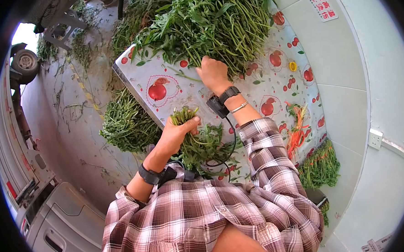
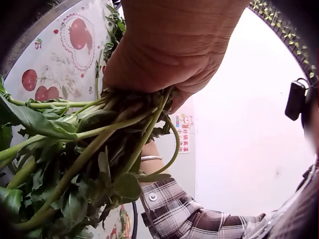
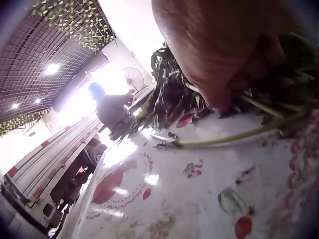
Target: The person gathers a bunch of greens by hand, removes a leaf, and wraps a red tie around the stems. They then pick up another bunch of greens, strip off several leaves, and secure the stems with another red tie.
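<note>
A bunch of leafy greens (image 2: 94, 134) is gripped by its stems in my left hand (image 1: 174, 135). The cut stem ends poke up above the thumb, and the leaves hang down toward my body. My right hand (image 1: 214, 74) is at the near edge of a big heap of leafy greens (image 1: 206, 25) on the table. In the right wrist view its fingers (image 3: 219, 94) curl down among the stems, close over the tablecloth; the greens partly hide the fingertips. A loose stem (image 3: 234, 137) lies on the cloth just under that hand.
The fruit-patterned tablecloth (image 1: 189, 97) covers the table. Orange-red ties (image 1: 296, 137) and a yellow ring (image 1: 292, 66) lie on its right side, near tied bundles (image 1: 320, 165). More greens (image 1: 131, 123) are on the floor at left. A tiled wall (image 1: 338, 105) borders the right; a truck (image 1: 65, 224) stands left.
</note>
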### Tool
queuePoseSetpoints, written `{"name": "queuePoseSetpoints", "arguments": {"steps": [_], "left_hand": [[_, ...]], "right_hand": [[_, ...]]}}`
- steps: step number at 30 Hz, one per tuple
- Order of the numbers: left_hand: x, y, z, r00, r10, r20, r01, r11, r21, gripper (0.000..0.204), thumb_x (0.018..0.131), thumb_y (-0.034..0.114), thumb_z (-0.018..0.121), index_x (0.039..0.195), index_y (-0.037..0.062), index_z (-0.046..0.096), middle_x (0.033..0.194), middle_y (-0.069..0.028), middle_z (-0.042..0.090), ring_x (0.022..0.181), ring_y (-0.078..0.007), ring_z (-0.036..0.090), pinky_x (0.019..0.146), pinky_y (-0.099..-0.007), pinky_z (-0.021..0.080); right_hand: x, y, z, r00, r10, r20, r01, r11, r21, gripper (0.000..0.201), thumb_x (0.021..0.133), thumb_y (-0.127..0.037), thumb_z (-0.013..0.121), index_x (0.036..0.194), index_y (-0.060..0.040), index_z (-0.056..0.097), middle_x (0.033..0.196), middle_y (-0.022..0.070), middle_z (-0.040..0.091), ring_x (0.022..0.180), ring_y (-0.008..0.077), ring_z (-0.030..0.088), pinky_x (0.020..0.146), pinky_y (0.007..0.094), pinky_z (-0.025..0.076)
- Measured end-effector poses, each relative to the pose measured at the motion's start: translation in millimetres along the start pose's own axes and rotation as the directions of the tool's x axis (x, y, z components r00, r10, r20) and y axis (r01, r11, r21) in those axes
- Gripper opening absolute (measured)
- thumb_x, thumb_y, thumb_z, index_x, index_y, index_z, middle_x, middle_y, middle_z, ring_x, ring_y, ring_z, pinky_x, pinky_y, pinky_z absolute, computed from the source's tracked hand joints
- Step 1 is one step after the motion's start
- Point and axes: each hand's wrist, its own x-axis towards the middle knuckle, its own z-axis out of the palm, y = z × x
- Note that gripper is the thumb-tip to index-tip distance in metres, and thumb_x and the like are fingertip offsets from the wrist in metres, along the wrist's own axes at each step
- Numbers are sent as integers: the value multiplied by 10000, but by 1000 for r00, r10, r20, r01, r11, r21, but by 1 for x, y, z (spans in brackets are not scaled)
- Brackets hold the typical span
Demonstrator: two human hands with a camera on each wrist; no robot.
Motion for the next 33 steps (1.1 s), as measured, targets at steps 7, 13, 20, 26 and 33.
{"name": "queuePoseSetpoints", "arguments": {"steps": [7,13,20,26,33], "left_hand": [[0,-1,-1,999,-2,-33,4,999,45,254,845,122,639,1043,-27,586,766,-27,571,619,-105,525,622,-287,471],[-3,0,3,997,60,-55,-54,993,105,196,845,128,641,970,-21,618,697,-21,567,608,-108,533,616,-278,464],[-10,10,27,989,148,-21,-136,949,283,151,846,154,641,865,5,632,659,-5,573,618,-95,528,582,-250,420],[1,29,72,938,276,210,-340,850,403,131,878,90,592,955,-1,645,864,11,628,825,-59,545,774,-231,443],[8,13,112,909,210,360,-355,843,405,226,887,61,573,1105,21,616,1028,-19,647,920,-79,559,859,-250,448]], "right_hand": [[-1,9,-6,997,56,-52,-49,992,118,232,732,-254,620,755,-26,586,688,172,634,676,360,626,605,442,495],[-35,33,-41,984,58,-166,-4,951,310,217,725,-251,617,775,-40,633,802,154,611,728,349,591,622,436,463],[-116,50,-97,988,64,-138,-10,932,362,194,803,-212,600,917,-57,625,879,164,619,810,364,585,661,432,465],[-175,46,-113,992,-22,-125,61,946,318,136,807,-146,595,911,-57,597,766,120,563,729,341,575,625,415,463],[-216,38,-144,972,-99,-214,162,940,299,160,757,-88,637,911,-62,601,779,107,578,712,322,589,600,395,474]]}}
